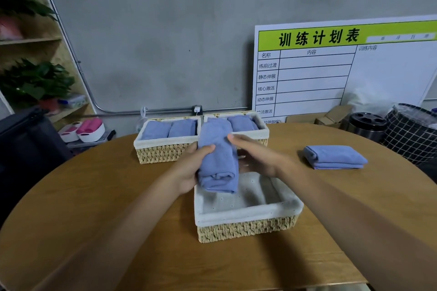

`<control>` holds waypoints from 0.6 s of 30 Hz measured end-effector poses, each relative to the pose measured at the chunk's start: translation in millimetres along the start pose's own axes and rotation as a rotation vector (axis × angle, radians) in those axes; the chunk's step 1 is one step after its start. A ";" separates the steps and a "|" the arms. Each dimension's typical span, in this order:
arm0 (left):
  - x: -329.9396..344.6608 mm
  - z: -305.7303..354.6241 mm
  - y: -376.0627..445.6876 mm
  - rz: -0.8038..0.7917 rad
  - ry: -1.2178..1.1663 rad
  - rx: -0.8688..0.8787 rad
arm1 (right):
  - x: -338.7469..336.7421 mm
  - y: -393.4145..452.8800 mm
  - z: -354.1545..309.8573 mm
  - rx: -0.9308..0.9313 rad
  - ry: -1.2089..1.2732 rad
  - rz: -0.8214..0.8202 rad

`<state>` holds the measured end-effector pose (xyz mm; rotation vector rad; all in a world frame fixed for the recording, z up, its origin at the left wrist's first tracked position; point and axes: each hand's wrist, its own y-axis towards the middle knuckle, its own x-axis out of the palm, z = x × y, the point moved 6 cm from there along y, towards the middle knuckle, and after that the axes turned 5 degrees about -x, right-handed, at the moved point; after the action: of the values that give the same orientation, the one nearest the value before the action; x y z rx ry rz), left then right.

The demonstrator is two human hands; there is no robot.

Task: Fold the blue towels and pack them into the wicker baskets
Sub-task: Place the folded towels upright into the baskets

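Observation:
A folded blue towel [218, 158] is held up above the far edge of the near wicker basket [246, 227], whose white liner holds nothing. My left hand [189, 168] grips its left side and my right hand [255, 156] holds its right side. Behind them, the far left basket [163, 152] holds two folded blue towels [169, 129]. The far right basket [263, 134] holds at least one folded towel [242, 123]; the held towel partly hides it. A further folded blue towel [334, 157] lies on the table to the right.
The round wooden table [94, 196] ends close to the near basket's front. A white planning board [331, 73] leans on the grey wall. A black canister [367, 125] and a checked bag [411, 132] stand at the right, shelves with plants [35, 80] at the left.

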<state>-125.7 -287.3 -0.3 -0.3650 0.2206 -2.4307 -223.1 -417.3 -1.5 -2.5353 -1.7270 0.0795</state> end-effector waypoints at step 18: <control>-25.5 8.6 -47.1 0.192 1.281 0.551 | 17.6 -8.7 44.0 -0.064 -0.119 0.054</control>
<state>-131.9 -235.4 14.4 1.3986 0.0936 -2.0590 -228.5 -396.3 -44.6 -2.6745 -1.7284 0.1852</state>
